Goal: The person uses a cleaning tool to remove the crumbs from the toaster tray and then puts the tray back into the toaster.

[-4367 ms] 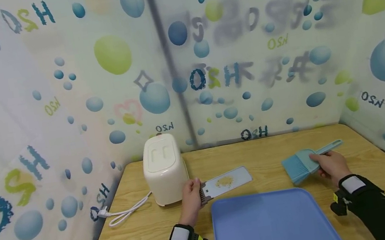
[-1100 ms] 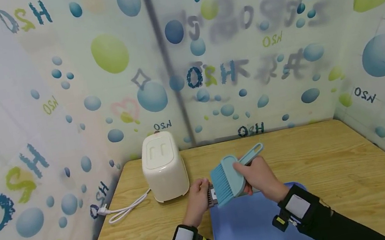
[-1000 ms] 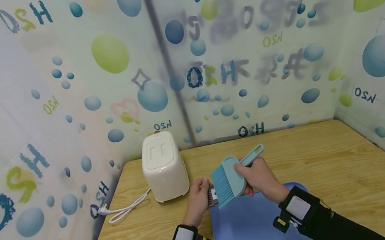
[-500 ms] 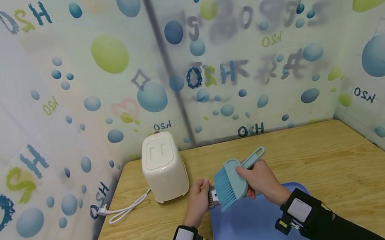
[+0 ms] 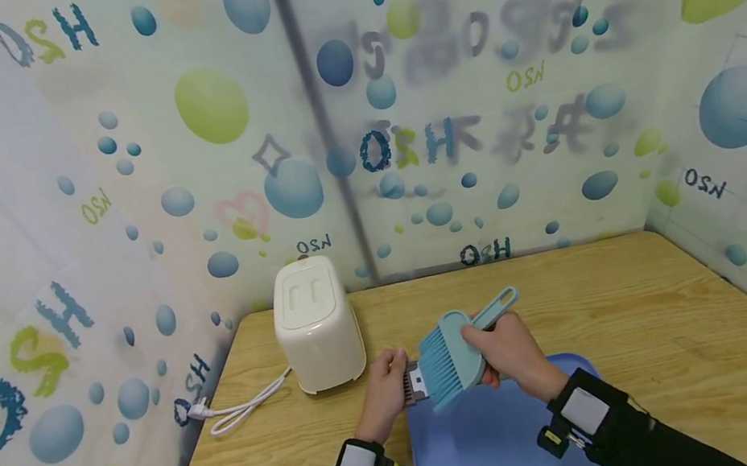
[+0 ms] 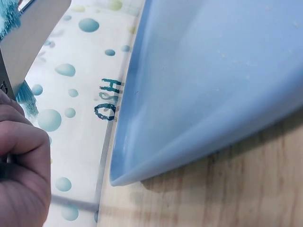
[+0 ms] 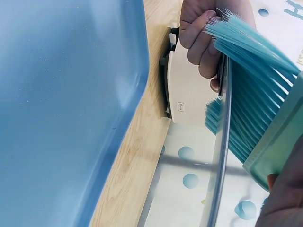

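Observation:
My left hand (image 5: 383, 396) grips the slotted end of a flat, pale metal crumb tray (image 5: 413, 384), held out over the far edge of a blue tray (image 5: 517, 446). In my right hand (image 5: 513, 353) is a light blue brush (image 5: 464, 349), pinched where its head meets the handle. Its bristles lie across the crumb tray and hide most of its top face in the head view. From the right wrist, the bristles (image 7: 255, 61) are seen splayed against the crumb tray's long edge (image 7: 222, 156). Tiny pale specks dot the blue tray's floor in both wrist views.
A cream toaster (image 5: 319, 331) stands at the back left, just beyond my left hand. Its white cord (image 5: 247, 408) and plug lie beside it on the wooden table (image 5: 693, 353). A patterned curtain (image 5: 516, 161) surrounds the table's back and sides.
The brush has come from the right side onto the crumb tray, covering the crumbs seen there earlier. Over the last second it has slid slightly right and toward me; the left hand is nearly still.

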A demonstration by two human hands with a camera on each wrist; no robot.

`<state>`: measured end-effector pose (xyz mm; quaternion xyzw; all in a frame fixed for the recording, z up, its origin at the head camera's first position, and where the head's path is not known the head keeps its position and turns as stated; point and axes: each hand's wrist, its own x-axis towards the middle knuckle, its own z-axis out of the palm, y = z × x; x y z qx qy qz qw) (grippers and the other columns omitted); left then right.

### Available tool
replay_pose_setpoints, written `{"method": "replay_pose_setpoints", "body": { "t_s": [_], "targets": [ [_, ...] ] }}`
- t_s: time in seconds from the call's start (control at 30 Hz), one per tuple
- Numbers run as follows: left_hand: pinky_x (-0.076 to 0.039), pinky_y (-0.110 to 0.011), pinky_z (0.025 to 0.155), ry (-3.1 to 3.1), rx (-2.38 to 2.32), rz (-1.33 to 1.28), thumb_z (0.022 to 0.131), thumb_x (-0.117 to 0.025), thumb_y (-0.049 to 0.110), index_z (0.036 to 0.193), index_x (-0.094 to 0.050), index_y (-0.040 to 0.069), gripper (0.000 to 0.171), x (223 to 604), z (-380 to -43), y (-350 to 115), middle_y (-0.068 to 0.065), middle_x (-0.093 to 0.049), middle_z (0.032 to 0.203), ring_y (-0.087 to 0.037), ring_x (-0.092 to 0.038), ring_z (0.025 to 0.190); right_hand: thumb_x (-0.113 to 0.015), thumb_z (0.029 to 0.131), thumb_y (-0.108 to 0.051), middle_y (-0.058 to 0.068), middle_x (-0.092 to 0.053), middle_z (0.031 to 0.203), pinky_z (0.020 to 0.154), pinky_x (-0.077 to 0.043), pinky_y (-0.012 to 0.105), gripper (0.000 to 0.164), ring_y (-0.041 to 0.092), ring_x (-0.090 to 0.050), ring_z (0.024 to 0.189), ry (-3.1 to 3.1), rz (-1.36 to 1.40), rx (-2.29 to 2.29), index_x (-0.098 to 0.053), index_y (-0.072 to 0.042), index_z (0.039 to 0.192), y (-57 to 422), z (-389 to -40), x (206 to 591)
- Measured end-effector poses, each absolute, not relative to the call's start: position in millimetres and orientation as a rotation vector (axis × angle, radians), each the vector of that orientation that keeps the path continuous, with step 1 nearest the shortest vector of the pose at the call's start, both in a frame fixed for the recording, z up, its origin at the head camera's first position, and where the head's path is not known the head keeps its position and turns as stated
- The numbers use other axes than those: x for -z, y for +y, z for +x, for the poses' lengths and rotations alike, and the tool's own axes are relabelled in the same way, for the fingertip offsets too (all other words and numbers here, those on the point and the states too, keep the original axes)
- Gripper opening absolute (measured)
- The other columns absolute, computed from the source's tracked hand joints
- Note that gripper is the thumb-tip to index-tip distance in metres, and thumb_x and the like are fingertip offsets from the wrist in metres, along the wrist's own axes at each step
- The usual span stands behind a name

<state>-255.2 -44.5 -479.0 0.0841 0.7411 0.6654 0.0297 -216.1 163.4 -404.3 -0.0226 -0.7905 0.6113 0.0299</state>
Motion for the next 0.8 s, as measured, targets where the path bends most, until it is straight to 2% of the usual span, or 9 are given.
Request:
{"method": "replay_pose_setpoints", "body": {
  "t_s": [0.23,0.43,0.8],
  "targets": [
    [-0.048,-0.027,0.053,2.219,-2.096,0.242,0.111,-0.043,0.026,0.105,-0.058,-0.004,0.035,485.8,-258.3,-45.8,-0.002,-0.052,0.078,-0.014,-0.054,0.066,-0.061,0.098,-0.016,0.012,-0.064,0.056,0.036,-0.047,0.031,0.019,0.020,-0.055,0.036,-2.443,-0.052,-1.856,-0.068,0.001,0.097,167.8,-215.5,404.9],
    [-0.049,-0.027,0.055,2.211,-2.096,0.254,0.111,-0.044,0.027,0.105,-0.058,-0.007,0.037,484.4,-257.6,-47.1,-0.003,-0.053,0.079,-0.015,-0.056,0.068,-0.061,0.098,-0.017,0.011,-0.064,0.056,0.037,-0.048,0.034,0.020,0.022,-0.056,0.036,-2.448,-0.068,-1.811,-0.070,0.001,0.096,171.6,-214.1,404.4],
    [-0.050,-0.028,0.056,2.223,-2.074,0.275,0.111,-0.044,0.026,0.104,-0.058,-0.005,0.035,485.8,-256.3,-52.0,-0.003,-0.051,0.080,-0.014,-0.054,0.068,-0.061,0.098,-0.015,0.011,-0.062,0.053,0.036,-0.048,0.035,0.023,0.021,-0.054,0.035,-2.445,-0.043,-1.797,-0.069,0.001,0.083,179.8,-211.4,405.0]
  ]
}}
